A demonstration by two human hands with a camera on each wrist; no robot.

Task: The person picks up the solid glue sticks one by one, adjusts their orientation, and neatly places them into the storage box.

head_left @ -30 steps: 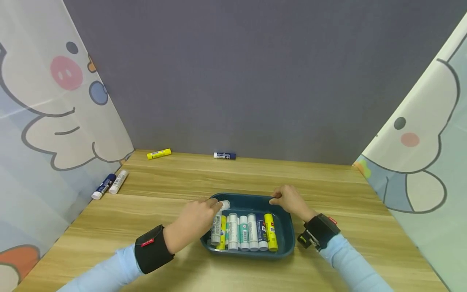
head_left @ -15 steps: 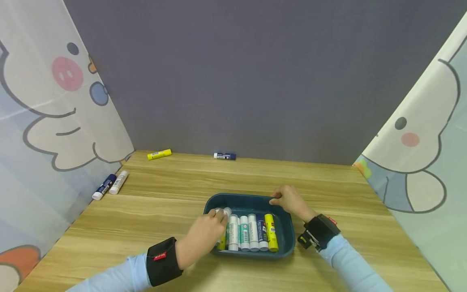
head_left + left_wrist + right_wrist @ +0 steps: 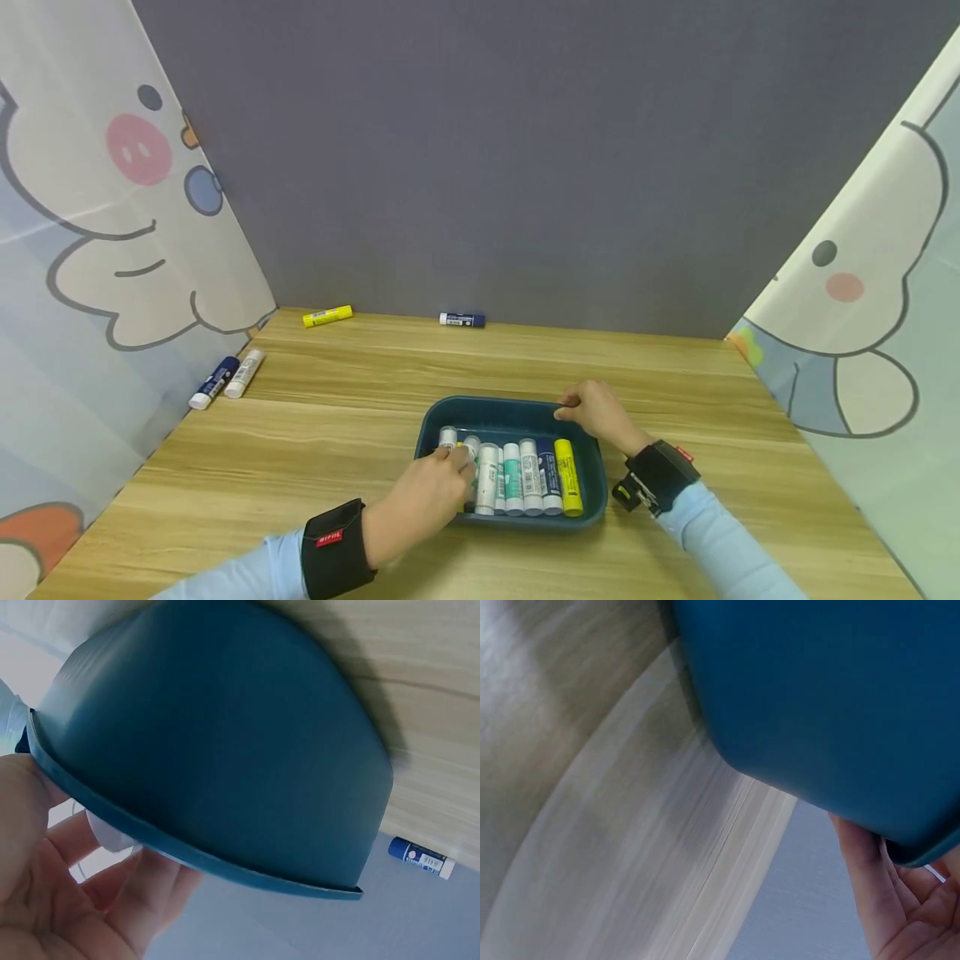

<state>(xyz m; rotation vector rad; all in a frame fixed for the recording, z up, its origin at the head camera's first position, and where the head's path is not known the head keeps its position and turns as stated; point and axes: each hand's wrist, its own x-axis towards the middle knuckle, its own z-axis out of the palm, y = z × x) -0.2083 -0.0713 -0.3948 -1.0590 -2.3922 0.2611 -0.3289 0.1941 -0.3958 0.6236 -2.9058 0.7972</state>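
Observation:
A dark teal plastic box [image 3: 510,413] stands on the table and holds a row of glue sticks. At its right end lie a yellow glue stick [image 3: 568,478] and a navy one [image 3: 550,482]; white and green ones fill the middle. My left hand [image 3: 420,505] reaches over the front left rim, fingers curled at a white glue stick [image 3: 472,445]. Another white glue stick [image 3: 448,437] shows left of those fingers. In the left wrist view, the box wall [image 3: 225,750] hides most of the contents. My right hand [image 3: 600,418] pinches the back right rim, thumb inside.
Toward the back of the wooden table [image 3: 645,367] lie a yellow glue stick [image 3: 327,317] and a navy one [image 3: 462,320]. A navy glue stick [image 3: 214,383] and a white one [image 3: 244,373] lie along the left edge. A grey panel [image 3: 480,167] rises behind.
My left hand has moved right and toward me, from the box's left end. The row of glue sticks has shifted slightly right. My right hand keeps its place on the rim.

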